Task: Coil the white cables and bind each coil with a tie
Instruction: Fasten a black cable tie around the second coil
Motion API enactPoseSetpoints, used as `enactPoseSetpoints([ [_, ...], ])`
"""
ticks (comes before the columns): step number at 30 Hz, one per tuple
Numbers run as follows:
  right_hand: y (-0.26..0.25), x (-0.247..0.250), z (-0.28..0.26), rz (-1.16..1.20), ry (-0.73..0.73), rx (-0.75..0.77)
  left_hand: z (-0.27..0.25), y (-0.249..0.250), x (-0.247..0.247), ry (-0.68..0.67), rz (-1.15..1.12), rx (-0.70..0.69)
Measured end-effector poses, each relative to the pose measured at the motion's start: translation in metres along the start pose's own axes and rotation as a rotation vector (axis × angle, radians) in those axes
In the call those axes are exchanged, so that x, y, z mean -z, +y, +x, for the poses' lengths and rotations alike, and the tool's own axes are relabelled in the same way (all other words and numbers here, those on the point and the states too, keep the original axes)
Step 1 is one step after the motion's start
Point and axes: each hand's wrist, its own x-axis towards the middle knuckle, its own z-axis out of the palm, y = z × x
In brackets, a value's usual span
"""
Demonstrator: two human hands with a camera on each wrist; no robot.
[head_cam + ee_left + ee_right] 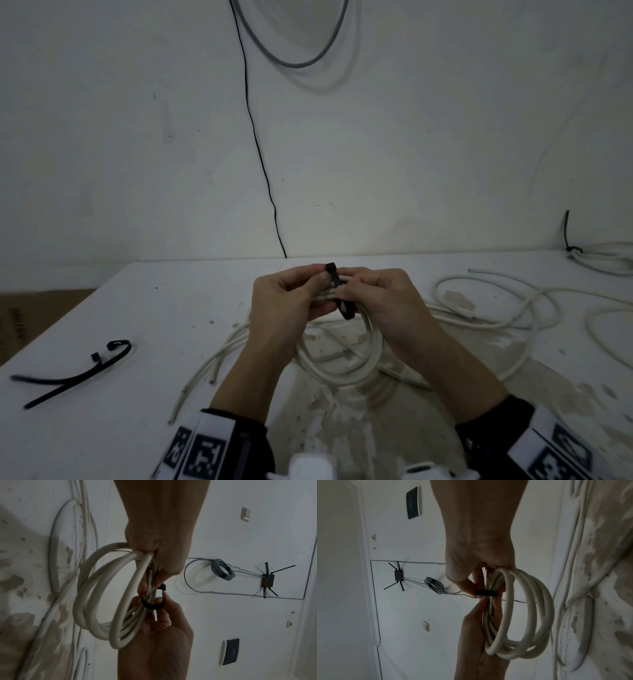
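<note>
White cable has been gathered into a coil (342,359) that is held clear of the table (164,308), its loops hanging down and toward the person. Across the gathered strands at the far, upper edge of the coil a black tie (339,291) is wrapped, its long axis crossing the strands, its head uppermost and its tail pointing back toward the person. The tie lies directly between the two hands, equally near to both. The left hand (287,298) is clamped on the bundle just left of the tie, thumb by the head. The right hand (373,298) is closed on the bundle and pinches the strap from the right. The hands are together, almost touching. Whether the tail has been threaded through the head cannot be told; the band looks loose in the left wrist view. Loose cable (496,301) lies right of the coil, spare ties (85,370) well apart at left.
</note>
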Motion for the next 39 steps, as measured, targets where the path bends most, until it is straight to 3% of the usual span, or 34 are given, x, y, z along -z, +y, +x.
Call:
enactPoseSetpoints([
  [10,0.005,-0.005,0.001,0.015,0.069,-0.058,0.0,-0.001,0.0,0.002,0.044,-0.041],
  [18,0.001,-0.007,-0.003,-0.366,0.13,0.286,-0.005,-0.001,-0.006,-0.038,0.023,-0.113],
  [20,0.001,0.0,-0.001,-0.366,0.163,0.36,-0.007,-0.003,-0.012,-0.061,0.144,-0.193],
  [24,-0.006,0.011,-0.001,-0.427,0.169,0.477,-0.006,-0.003,-0.015,-0.119,0.608,-0.411],
  [26,-0.009,0.014,-0.002,-0.468,0.142,0.516,-0.005,-0.001,-0.014,-0.201,0.587,-0.269],
  [29,-0.008,0.014,-0.003,-0.492,0.087,0.543,-0.002,0.009,-0.008,-0.343,0.188,0.251],
  [31,-0.007,0.01,-0.003,-0.486,0.044,0.544,0.001,0.014,-0.001,-0.403,-0.009,0.482],
  [35,-0.005,0.007,-0.004,-0.464,0.018,0.561,0.003,0.011,0.002,-0.422,-0.138,0.589],
  [39,-0.003,0.014,-0.002,-0.464,0.02,0.556,0.001,0.008,-0.006,-0.312,-0.138,0.533],
])
